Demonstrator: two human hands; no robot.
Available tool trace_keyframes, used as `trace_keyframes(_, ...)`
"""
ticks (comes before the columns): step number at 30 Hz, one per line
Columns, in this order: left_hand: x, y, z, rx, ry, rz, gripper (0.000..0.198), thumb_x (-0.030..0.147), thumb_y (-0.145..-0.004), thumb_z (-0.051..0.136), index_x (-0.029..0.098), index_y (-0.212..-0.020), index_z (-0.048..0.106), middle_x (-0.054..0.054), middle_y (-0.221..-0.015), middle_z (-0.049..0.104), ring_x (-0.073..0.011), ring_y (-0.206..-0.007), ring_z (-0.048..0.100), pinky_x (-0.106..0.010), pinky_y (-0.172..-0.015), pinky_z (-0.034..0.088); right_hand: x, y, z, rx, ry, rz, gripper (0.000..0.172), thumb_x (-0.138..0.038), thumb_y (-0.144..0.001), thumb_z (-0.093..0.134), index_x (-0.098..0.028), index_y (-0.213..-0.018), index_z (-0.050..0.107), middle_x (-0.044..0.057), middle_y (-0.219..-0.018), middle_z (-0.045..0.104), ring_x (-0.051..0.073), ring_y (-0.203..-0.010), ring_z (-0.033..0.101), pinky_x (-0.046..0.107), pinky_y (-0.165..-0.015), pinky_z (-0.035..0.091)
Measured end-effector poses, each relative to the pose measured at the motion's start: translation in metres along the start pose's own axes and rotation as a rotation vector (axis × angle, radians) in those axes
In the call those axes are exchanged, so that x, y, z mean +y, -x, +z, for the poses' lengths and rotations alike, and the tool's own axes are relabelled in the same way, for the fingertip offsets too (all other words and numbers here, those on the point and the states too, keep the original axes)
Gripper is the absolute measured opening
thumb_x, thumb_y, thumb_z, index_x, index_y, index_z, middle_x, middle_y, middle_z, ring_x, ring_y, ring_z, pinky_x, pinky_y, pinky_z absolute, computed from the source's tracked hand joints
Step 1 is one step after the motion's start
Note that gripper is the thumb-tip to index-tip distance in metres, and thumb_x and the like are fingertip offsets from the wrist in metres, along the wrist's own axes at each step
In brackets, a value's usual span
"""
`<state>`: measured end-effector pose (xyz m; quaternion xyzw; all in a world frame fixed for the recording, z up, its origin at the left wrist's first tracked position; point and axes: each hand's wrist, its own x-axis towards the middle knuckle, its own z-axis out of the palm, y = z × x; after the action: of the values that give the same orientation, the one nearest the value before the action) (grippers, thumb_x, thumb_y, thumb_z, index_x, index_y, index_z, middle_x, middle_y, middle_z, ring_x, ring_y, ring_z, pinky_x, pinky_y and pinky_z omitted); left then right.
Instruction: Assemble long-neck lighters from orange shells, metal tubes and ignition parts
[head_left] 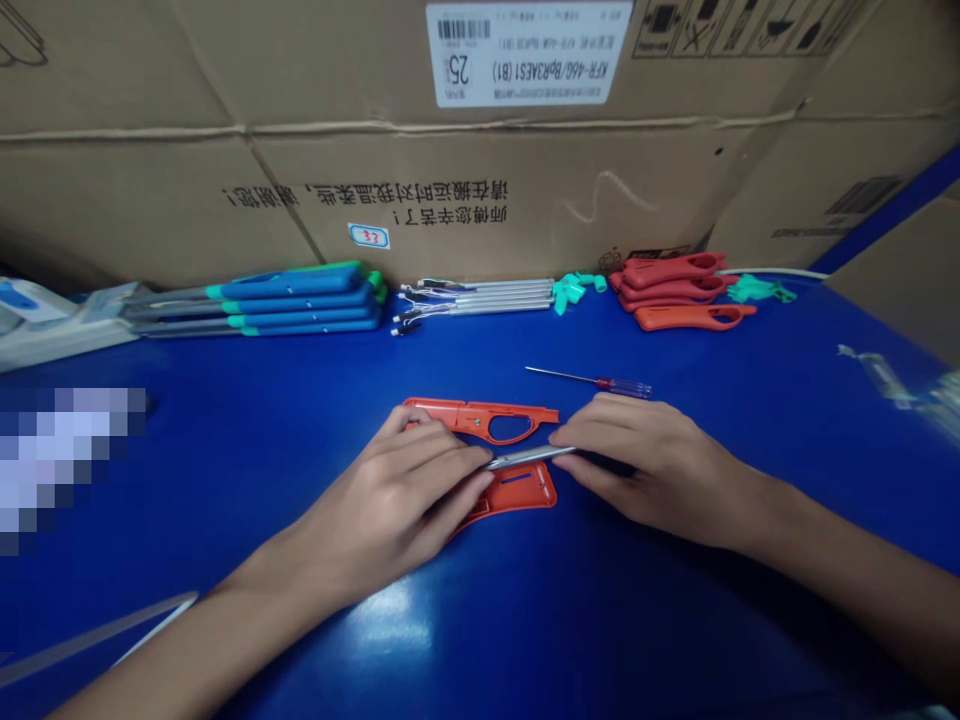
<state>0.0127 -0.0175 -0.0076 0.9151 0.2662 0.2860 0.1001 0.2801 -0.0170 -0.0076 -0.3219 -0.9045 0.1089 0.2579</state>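
Between my hands runs a slim silver metal tube (pixel 529 456), held almost level. My left hand (pixel 409 475) pinches its left end, and the fingertips of my right hand (pixel 637 460) grip its right end. Just behind the tube lies an orange lighter-handle half (pixel 469 418) with an oval finger opening, its hollow inside facing up; my left fingers cover part of its left end. A second orange shell piece (pixel 521 488) lies below the tube, partly hidden by my left hand. Behind my right hand is a screwdriver (pixel 622 387) with a clear red-tinted handle.
Along a cardboard box (pixel 315 180) at the back lie stacked blue-handled lighters (pixel 300 300), several silver tubes with wires (pixel 487 297), green plastic parts (pixel 574 290) and red-orange handle shells (pixel 675 290). Clear plastic bits (pixel 885 380) lie at the right of the blue table (pixel 480 620).
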Motion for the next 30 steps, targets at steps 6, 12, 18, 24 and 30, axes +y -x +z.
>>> trace_keyframes(6, 0.0014, 0.0009, 0.0008, 0.011, -0.003, 0.009, 0.012, 0.014, -0.093, 0.061, 0.013, -0.103, 0.067, -0.005, -0.086, 0.072, -0.0163, -0.076, 0.066, -0.036, -0.083, 0.045, -0.0017, 0.0021, 0.0014, 0.019, 0.0, -0.018, 0.012, -0.013, -0.093, 0.058, -0.014, -0.1, 0.068, 0.008, -0.091, 0.072, 0.018, -0.083, 0.067, 0.031, -0.075, 0.054)
trace_keyframes(12, 0.0014, -0.0003, 0.0011, 0.01, -0.007, 0.002, 0.013, 0.014, -0.093, 0.062, 0.014, -0.105, 0.066, -0.005, -0.088, 0.073, -0.0166, -0.078, 0.067, -0.035, -0.082, 0.046, -0.0026, 0.0011, 0.0013, 0.005, 0.014, -0.009, 0.013, -0.014, -0.095, 0.055, -0.017, -0.099, 0.067, 0.007, -0.093, 0.073, 0.018, -0.084, 0.067, 0.031, -0.075, 0.055)
trace_keyframes(18, 0.0023, 0.0006, 0.001, 0.012, -0.008, 0.0, 0.012, 0.014, -0.094, 0.061, 0.015, -0.105, 0.066, -0.005, -0.088, 0.073, -0.0161, -0.077, 0.068, -0.036, -0.082, 0.047, -0.0042, 0.0005, 0.0016, -0.004, 0.015, -0.004, 0.012, -0.014, -0.095, 0.056, -0.016, -0.1, 0.067, 0.007, -0.093, 0.072, 0.018, -0.084, 0.067, 0.031, -0.075, 0.054)
trace_keyframes(24, 0.0005, 0.0004, 0.0026, 0.005, 0.014, 0.004, 0.015, 0.016, -0.094, 0.061, 0.012, -0.107, 0.067, -0.006, -0.085, 0.072, -0.0165, -0.075, 0.067, -0.036, -0.08, 0.048, -0.0068, 0.0004, 0.0004, -0.007, 0.007, -0.012, 0.012, -0.013, -0.095, 0.056, -0.014, -0.098, 0.067, 0.009, -0.093, 0.072, 0.019, -0.084, 0.067, 0.031, -0.074, 0.053)
trace_keyframes(30, 0.0018, 0.0002, 0.0016, -0.003, 0.035, 0.015, 0.014, 0.016, -0.096, 0.059, 0.013, -0.108, 0.065, -0.006, -0.086, 0.072, -0.0157, -0.077, 0.067, -0.035, -0.083, 0.05, -0.0081, 0.0013, 0.0011, -0.026, 0.002, -0.007, 0.013, -0.015, -0.096, 0.055, -0.015, -0.1, 0.067, 0.008, -0.093, 0.072, 0.018, -0.083, 0.065, 0.031, -0.073, 0.052)
